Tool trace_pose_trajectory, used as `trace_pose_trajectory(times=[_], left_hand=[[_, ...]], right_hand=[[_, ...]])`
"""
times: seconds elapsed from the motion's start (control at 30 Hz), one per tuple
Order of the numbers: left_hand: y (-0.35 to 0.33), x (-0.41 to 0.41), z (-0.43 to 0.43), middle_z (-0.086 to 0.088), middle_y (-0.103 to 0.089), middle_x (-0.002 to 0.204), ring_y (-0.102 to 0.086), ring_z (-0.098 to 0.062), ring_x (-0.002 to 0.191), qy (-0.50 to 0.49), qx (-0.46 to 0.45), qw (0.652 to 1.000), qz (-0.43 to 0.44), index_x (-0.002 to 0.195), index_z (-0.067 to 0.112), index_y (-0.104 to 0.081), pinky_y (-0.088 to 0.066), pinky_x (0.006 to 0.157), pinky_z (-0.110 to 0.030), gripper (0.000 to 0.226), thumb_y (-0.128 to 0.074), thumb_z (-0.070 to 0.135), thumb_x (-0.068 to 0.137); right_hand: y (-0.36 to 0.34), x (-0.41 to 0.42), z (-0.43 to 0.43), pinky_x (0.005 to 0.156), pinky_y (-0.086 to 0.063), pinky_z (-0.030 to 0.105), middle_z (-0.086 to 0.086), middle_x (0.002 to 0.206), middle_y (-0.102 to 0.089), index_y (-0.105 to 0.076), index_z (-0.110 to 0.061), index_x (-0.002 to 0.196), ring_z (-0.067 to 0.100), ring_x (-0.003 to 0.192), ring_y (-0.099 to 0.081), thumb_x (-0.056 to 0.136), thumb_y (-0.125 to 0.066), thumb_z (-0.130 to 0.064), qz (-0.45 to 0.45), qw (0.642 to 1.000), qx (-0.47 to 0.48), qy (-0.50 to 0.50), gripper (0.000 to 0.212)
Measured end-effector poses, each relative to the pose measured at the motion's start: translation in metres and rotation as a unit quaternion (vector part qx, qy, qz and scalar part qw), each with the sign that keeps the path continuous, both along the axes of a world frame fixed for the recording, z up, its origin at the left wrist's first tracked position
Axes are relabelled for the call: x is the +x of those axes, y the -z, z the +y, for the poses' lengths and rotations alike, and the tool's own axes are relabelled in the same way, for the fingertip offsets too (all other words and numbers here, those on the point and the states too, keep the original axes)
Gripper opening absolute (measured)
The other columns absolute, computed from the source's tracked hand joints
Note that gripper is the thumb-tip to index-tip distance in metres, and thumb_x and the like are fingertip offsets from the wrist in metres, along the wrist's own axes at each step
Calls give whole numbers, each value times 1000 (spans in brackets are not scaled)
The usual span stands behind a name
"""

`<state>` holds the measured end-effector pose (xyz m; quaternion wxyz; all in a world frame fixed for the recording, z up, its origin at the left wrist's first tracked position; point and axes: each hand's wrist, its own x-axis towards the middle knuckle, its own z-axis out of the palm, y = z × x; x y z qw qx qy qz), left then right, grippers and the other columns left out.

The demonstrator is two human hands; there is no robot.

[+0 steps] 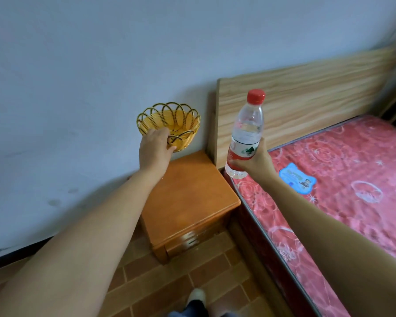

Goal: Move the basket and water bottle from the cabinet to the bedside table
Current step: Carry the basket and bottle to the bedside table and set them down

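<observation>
My left hand (pixel 155 147) grips the near rim of a yellow woven basket (pixel 169 121) with looped dark-edged wire, held in the air over the far end of the orange wooden bedside table (pixel 188 195). The basket holds nothing. My right hand (pixel 253 160) is closed around the lower part of a clear water bottle (pixel 246 131) with a red cap and a red-and-white label. The bottle stands upright in the air, above the gap between the table and the bed. The cabinet is out of view.
A bed with a red patterned mattress (pixel 343 179) and a light wooden headboard (pixel 306 97) lies to the right of the table. A blue tag (pixel 297 178) lies on the mattress. A pale wall (pixel 78 88) is behind. The floor (pixel 160 284) is brown tile; my shoe (pixel 196 296) shows below.
</observation>
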<state>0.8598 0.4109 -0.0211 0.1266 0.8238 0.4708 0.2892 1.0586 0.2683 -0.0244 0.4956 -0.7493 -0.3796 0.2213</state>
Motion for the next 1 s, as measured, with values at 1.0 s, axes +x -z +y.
trace_pose_trajectory(times=[1.0], left_hand=[[92, 84, 52, -15, -64, 83, -55, -32, 86, -134, -30, 988, 74, 79, 3, -56, -47, 67, -41, 21, -75, 9, 72]], right_hand=[[107, 109, 155, 60, -51, 32, 0, 76, -64, -53, -6, 96, 15, 67, -62, 48, -77, -30, 27, 978, -93, -187, 59]])
